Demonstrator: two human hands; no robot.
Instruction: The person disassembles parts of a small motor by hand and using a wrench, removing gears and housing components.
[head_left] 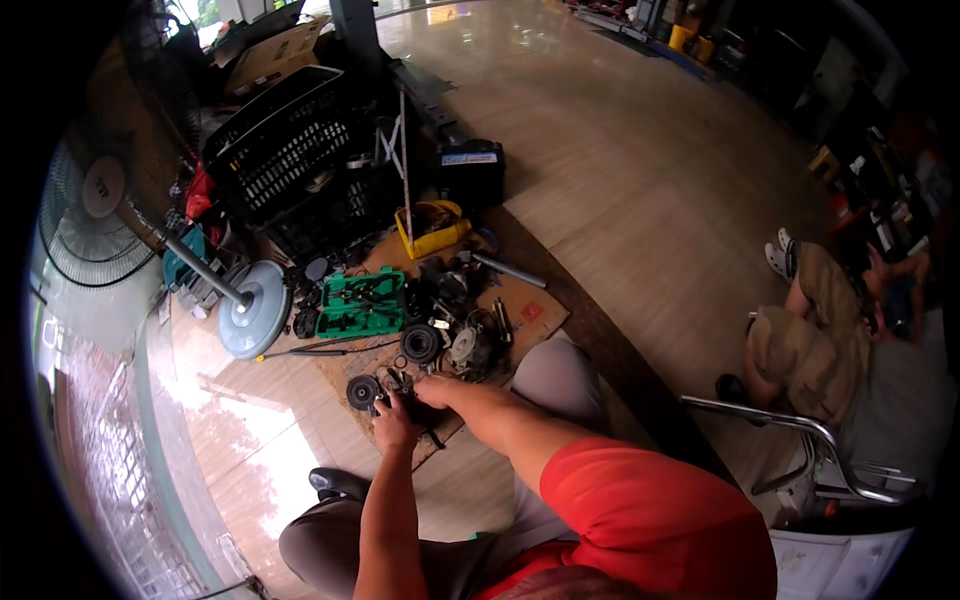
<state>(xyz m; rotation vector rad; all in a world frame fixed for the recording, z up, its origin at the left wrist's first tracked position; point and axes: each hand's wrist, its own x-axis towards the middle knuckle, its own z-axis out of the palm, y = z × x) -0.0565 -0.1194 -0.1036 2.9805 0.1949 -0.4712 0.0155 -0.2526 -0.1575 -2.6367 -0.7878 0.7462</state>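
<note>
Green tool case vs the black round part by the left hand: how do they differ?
Shape: the green tool case is boxy and lies open; the black round part is disc-like. Size: the case is clearly larger than the round part. Place: the round part is beside the left hand; the case lies farther out. Shared: both are down at floor level.
</note>
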